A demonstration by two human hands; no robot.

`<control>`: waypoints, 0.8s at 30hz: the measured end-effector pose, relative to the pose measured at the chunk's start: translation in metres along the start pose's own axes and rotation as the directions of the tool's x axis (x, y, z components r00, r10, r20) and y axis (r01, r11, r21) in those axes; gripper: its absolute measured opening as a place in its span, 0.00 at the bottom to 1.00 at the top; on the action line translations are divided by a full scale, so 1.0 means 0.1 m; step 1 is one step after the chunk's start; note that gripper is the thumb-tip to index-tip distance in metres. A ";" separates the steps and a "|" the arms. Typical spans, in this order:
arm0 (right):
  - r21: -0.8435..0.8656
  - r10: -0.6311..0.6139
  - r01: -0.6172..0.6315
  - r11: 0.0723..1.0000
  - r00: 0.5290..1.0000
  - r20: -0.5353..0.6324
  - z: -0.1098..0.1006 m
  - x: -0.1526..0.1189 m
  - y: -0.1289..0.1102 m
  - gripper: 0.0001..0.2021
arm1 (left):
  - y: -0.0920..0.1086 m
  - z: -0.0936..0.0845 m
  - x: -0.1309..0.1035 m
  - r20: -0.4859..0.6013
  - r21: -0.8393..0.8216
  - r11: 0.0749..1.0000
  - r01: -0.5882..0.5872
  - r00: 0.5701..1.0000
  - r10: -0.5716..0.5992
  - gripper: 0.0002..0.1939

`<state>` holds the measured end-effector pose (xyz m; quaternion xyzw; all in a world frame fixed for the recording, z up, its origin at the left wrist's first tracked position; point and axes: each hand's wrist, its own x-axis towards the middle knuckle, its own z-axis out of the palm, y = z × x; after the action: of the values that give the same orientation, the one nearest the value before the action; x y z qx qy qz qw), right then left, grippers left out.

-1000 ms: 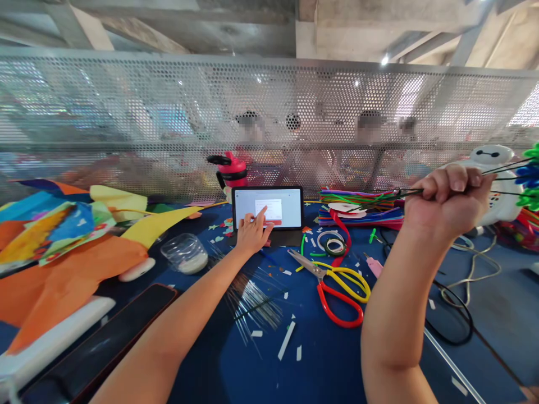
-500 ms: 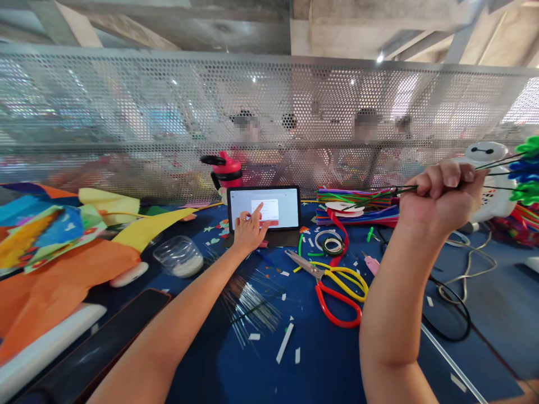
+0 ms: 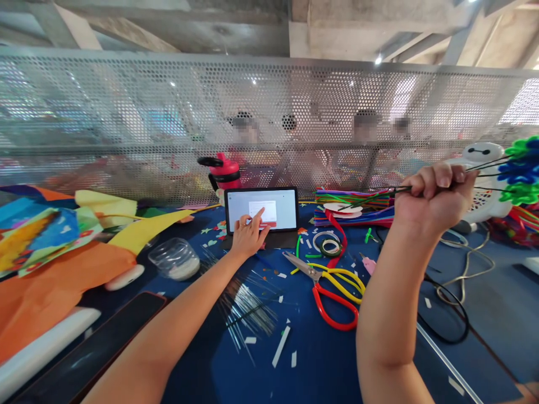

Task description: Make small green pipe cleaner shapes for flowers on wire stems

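My left hand (image 3: 248,234) reaches to a tablet (image 3: 288,209) propped up in a dark case, its index finger stretched out over a white box on the lit screen. I cannot tell whether the fingertip touches the glass. Raised at the right, my right hand (image 3: 440,196) is wrapped round the thin dark stems of pipe-cleaner flowers (image 3: 524,171). Their fluffy blue and green heads stick out to the right, and the stem ends point left. Below the tablet lie loose thin wires (image 3: 252,308) and scissors (image 3: 324,280) with one red and one yellow handle.
A pink bottle (image 3: 225,174) stands behind the tablet. Bundles of pipe cleaners (image 3: 366,216) and tape rolls (image 3: 329,244) lie to its right. Coloured paper (image 3: 84,269), a clear cup (image 3: 177,259) and a dark phone (image 3: 113,331) are at left. A white figure (image 3: 484,154) stands behind my right hand.
My left index finger has shifted slightly down on the screen. My right hand and the flowers have moved a little left in the picture, along with a slight shift of the whole view.
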<state>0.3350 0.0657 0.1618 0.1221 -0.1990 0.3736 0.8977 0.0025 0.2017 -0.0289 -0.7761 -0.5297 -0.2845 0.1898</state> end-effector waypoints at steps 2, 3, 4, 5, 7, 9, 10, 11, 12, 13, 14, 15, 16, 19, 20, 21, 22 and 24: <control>0.004 0.004 -0.004 1.000 1.000 0.002 0.00 0.00 0.01 0.23 | -0.01 0.02 0.01 0.002 0.002 1.000 0.005 1.000 -0.005 0.32; 0.008 0.010 -0.010 1.000 1.000 0.004 0.00 0.00 0.02 0.23 | -0.02 0.03 0.02 0.001 0.004 1.000 0.011 1.000 -0.011 0.32; 0.012 0.018 -0.018 1.000 1.000 0.006 -0.01 0.01 0.03 0.22 | -0.03 0.04 0.03 -0.002 0.006 1.000 0.020 1.000 -0.020 0.32; 0.016 0.027 -0.027 1.000 1.000 0.008 -0.01 0.01 0.03 0.22 | -0.04 0.05 0.04 -0.006 0.007 1.000 0.029 1.000 -0.029 0.32; 0.023 0.042 -0.042 0.999 0.999 0.011 -0.02 0.02 0.03 0.22 | -0.05 0.06 0.05 -0.010 0.011 0.999 0.044 0.999 -0.044 0.31; 0.023 0.046 -0.046 0.999 0.999 0.016 -0.03 0.04 0.03 0.22 | -0.05 0.06 0.05 -0.010 0.013 0.999 0.050 0.999 -0.050 0.31; 0.022 0.046 -0.046 0.999 0.999 0.018 -0.03 0.04 0.03 0.22 | -0.05 0.05 0.05 -0.010 0.014 0.999 0.049 0.999 -0.049 0.31; 0.022 0.042 -0.042 0.999 0.999 0.019 -0.03 0.04 0.03 0.22 | -0.05 0.05 0.04 -0.011 0.013 0.999 0.049 0.999 -0.048 0.31; 0.022 0.036 -0.036 0.999 0.999 0.019 -0.04 0.05 0.03 0.21 | -0.05 0.05 0.04 -0.013 0.013 0.999 0.047 0.999 -0.047 0.32; 0.022 0.029 -0.029 0.999 0.999 0.017 -0.04 0.05 0.03 0.21 | -0.05 0.05 0.04 -0.016 0.013 0.999 0.045 0.999 -0.045 0.32; 0.022 0.023 -0.023 0.999 1.000 0.014 -0.04 0.05 0.03 0.21 | -0.06 0.04 0.04 -0.018 0.015 0.999 0.043 0.999 -0.043 0.32; 0.021 0.019 -0.020 1.000 1.000 0.010 -0.04 0.05 0.03 0.22 | -0.06 0.04 0.04 -0.021 0.016 0.999 0.040 0.999 -0.040 0.32; 0.018 0.019 -0.019 1.000 1.000 0.008 -0.04 0.06 0.03 0.22 | -0.06 0.04 0.03 -0.022 0.018 0.999 0.037 0.999 -0.036 0.32; 0.007 0.020 -0.020 1.000 1.000 -0.003 -0.03 0.05 0.03 0.22 | -0.07 0.05 0.02 -0.018 0.021 1.000 0.022 1.000 -0.022 0.32; 0.002 0.025 -0.025 1.000 1.000 -0.008 -0.03 0.05 0.03 0.22 | -0.07 0.06 0.02 -0.016 0.022 1.000 0.018 1.000 -0.017 0.32; -0.006 0.029 -0.029 1.000 0.999 -0.013 -0.03 0.04 0.03 0.22 | -0.07 0.06 0.02 -0.014 0.022 1.000 0.014 1.000 -0.013 0.32; -0.013 0.032 -0.032 0.999 0.999 -0.018 -0.02 0.04 0.02 0.22 | -0.06 0.07 0.02 -0.012 0.024 1.000 0.011 1.000 -0.010 0.32; -0.028 0.029 -0.029 0.999 0.999 -0.020 -0.02 0.02 0.02 0.22 | -0.06 0.07 0.01 -0.006 0.027 1.000 0.005 1.000 -0.005 0.31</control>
<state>0.3353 0.0698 0.1611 0.1028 -0.1973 0.3850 0.8957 -0.0007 0.2089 -0.0332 -0.7712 -0.5351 -0.2800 0.2011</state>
